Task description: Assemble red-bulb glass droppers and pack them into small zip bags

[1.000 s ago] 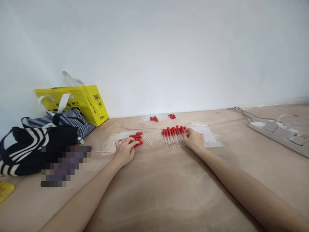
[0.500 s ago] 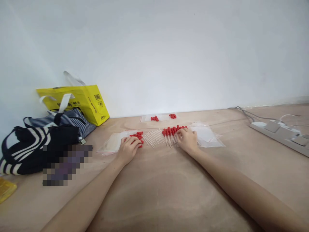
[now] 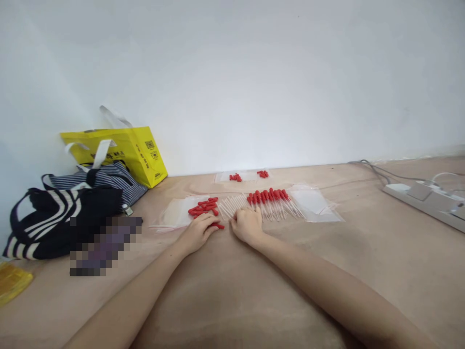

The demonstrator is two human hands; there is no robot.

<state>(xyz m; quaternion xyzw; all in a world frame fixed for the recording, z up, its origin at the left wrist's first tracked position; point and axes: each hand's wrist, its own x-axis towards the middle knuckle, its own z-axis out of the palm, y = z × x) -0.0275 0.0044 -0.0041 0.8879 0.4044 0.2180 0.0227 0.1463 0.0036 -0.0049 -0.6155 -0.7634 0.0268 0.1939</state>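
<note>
My left hand (image 3: 198,233) rests on the wooden table with thumb and fingers closed around a red bulb-shaped cap (image 3: 219,226), whose end sticks out. Just beyond it a loose pile of red caps (image 3: 202,208) lies on a clear plastic bag (image 3: 174,213). My right hand (image 3: 248,224) is curled over the near ends of a row of thin white sticks (image 3: 229,206); what its fingertips pinch is hidden. To its right lies a row of white sticks with red heads (image 3: 271,196), heads pointing away from me.
More clear bags (image 3: 314,206) lie at the right. Another bag with small red pieces (image 3: 235,178) is near the wall. At the left stand a yellow bag (image 3: 145,160), a striped bag (image 3: 129,182) and a black bag (image 3: 65,225). A power strip (image 3: 423,198) with cables is at the right.
My right hand has moved left from the red-headed sticks to the white sticks. My left hand has drawn back slightly, and a red cap now shows at its fingertips. The view has shifted slightly.
</note>
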